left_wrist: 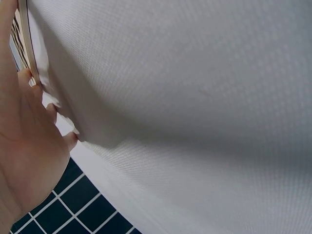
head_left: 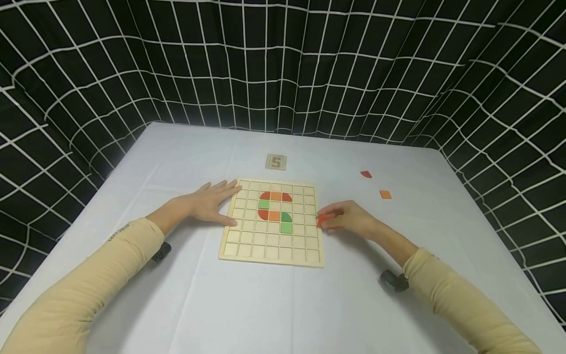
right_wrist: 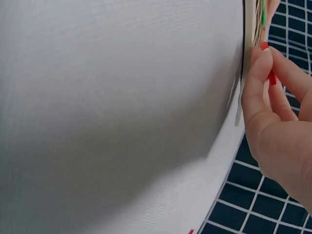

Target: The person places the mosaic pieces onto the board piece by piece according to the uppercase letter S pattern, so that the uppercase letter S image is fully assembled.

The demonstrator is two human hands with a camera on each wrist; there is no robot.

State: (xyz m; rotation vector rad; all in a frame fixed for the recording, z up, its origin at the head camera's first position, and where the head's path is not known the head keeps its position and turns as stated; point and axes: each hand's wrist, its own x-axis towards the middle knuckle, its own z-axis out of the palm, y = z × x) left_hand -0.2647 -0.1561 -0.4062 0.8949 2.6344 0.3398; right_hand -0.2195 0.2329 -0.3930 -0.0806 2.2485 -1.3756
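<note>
A square wooden grid board point(head_left: 252, 238) lies on the white table, with red, orange and green tiles set in some of its cells in a curving pattern. My left hand point(head_left: 208, 202) rests at the board's left edge, fingers spread and straight, the fingertips and thumb on its rim; the left wrist view shows the palm point(left_wrist: 34, 146) beside that edge. At the right edge of the board, my right hand point(head_left: 351, 219) pinches a red tile point(head_left: 325, 219) between thumb and fingers. The right wrist view shows the red tile point(right_wrist: 272, 77) partly covered by the fingertips.
Beyond the board lies a small pattern card point(head_left: 276, 162) with an S-like figure. On the right side of the table are a red rounded tile point(head_left: 366, 174) and an orange square tile point(head_left: 385, 194). Black curtains point(head_left: 274, 64) with white grid lines surround the table.
</note>
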